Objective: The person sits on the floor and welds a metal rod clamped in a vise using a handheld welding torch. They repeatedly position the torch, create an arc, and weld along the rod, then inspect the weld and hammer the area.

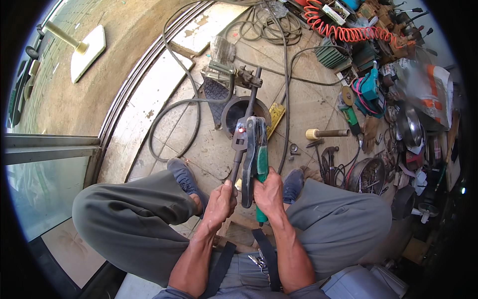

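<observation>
My left hand [220, 202] is closed round the near end of a long steel bar [239, 145], which has a wide slotted middle like a tap wrench. A small spot on it glows red-orange. The bar's far end reaches past a round metal ring or pipe end [267, 113] and beside a rusty clamp-like fitting [247, 78]. My right hand [269, 193] is wrapped round a green-handled tool [262, 164]; its exact kind is unclear. Alongside it stands a long, curved black piece [249, 184], close to the bar, and I cannot tell whether it belongs to the tool.
A yellow square [276, 119] lies by the ring. Cables [195, 112] loop over the tiled floor. To the right are a short pipe [332, 133], a hammer [330, 162], a green grinder [351, 117], a round pan [367, 175] and a coiled orange hose [348, 34].
</observation>
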Demonstrator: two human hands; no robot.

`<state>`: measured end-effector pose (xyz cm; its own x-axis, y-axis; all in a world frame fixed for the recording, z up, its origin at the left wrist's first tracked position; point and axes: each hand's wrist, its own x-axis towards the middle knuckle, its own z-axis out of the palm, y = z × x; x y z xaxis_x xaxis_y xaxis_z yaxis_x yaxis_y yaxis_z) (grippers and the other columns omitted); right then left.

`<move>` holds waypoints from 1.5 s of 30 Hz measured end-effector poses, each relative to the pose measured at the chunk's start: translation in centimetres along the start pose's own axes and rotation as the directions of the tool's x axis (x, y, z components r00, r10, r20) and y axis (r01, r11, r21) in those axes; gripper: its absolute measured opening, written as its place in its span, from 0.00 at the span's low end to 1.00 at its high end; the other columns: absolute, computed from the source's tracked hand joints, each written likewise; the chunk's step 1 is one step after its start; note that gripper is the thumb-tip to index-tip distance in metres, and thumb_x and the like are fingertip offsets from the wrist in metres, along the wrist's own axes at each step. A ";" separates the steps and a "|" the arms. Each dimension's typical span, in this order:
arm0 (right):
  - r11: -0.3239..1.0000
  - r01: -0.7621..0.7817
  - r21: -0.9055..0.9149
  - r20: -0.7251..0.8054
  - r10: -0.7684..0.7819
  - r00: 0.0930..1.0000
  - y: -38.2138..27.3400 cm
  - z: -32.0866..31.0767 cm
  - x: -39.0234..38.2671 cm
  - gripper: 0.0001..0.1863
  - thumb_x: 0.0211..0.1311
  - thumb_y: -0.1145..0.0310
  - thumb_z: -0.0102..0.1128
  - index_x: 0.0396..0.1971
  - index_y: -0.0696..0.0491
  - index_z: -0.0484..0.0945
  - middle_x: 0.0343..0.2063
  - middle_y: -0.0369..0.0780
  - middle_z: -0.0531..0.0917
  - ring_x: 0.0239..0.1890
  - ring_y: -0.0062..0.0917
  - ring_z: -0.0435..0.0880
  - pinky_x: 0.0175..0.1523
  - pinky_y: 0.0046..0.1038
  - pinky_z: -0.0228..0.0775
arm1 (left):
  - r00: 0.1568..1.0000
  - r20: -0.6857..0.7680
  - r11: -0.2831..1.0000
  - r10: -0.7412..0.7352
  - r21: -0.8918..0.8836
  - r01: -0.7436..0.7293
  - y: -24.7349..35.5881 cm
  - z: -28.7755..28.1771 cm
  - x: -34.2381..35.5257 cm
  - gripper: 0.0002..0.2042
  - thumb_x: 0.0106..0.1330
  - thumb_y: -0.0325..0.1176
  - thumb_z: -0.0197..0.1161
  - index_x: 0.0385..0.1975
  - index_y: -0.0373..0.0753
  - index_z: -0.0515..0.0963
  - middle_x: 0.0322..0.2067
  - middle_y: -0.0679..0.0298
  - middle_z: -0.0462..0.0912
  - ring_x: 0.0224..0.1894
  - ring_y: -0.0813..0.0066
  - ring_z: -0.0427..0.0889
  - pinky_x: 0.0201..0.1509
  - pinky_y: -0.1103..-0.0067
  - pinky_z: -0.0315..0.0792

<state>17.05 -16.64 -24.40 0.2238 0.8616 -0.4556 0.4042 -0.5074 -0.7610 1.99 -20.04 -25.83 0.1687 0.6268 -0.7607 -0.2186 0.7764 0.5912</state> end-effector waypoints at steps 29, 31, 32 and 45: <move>1.000 0.012 0.014 0.030 -0.013 0.999 -0.1 -0.1 0.1 0.10 0.62 0.70 0.58 0.35 0.63 0.77 0.20 0.41 0.81 0.23 0.22 0.79 0.30 0.29 0.71 | 0.993 0.021 0.980 0.120 0.158 -0.122 -1.2 -0.4 0.7 0.22 0.77 0.54 0.46 0.33 0.40 0.73 0.14 0.73 0.63 0.12 0.85 0.59 0.14 0.84 0.55; 0.999 -0.023 0.042 0.050 0.021 0.999 -0.5 -0.1 0.0 0.10 0.63 0.71 0.57 0.35 0.63 0.77 0.20 0.41 0.80 0.23 0.21 0.79 0.29 0.28 0.71 | 0.998 0.003 0.992 0.070 0.109 -0.070 -1.4 -0.6 0.6 0.22 0.77 0.54 0.46 0.33 0.40 0.73 0.14 0.74 0.63 0.12 0.85 0.59 0.14 0.84 0.55; 0.999 -0.023 0.041 0.048 0.021 0.999 -0.5 -0.1 0.1 0.09 0.63 0.71 0.57 0.35 0.63 0.77 0.19 0.40 0.80 0.22 0.21 0.79 0.29 0.28 0.70 | 0.999 -0.006 0.996 0.039 0.081 -0.038 -0.9 -0.4 0.4 0.22 0.77 0.54 0.46 0.33 0.40 0.73 0.14 0.74 0.64 0.12 0.85 0.60 0.14 0.84 0.55; 0.999 -0.008 -0.035 -0.007 0.008 1.000 -0.9 -0.4 -0.2 0.10 0.61 0.72 0.59 0.39 0.61 0.77 0.21 0.46 0.81 0.24 0.32 0.83 0.32 0.33 0.73 | 0.997 0.016 0.996 0.069 0.058 -0.070 0.0 0.1 -0.4 0.23 0.77 0.56 0.45 0.32 0.41 0.71 0.14 0.75 0.63 0.13 0.86 0.58 0.15 0.83 0.52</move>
<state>16.99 -16.33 -23.44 0.2330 0.8577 -0.4582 0.4336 -0.5134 -0.7405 2.05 -20.30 -25.56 0.1682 0.6799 -0.7138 -0.1734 0.7332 0.6575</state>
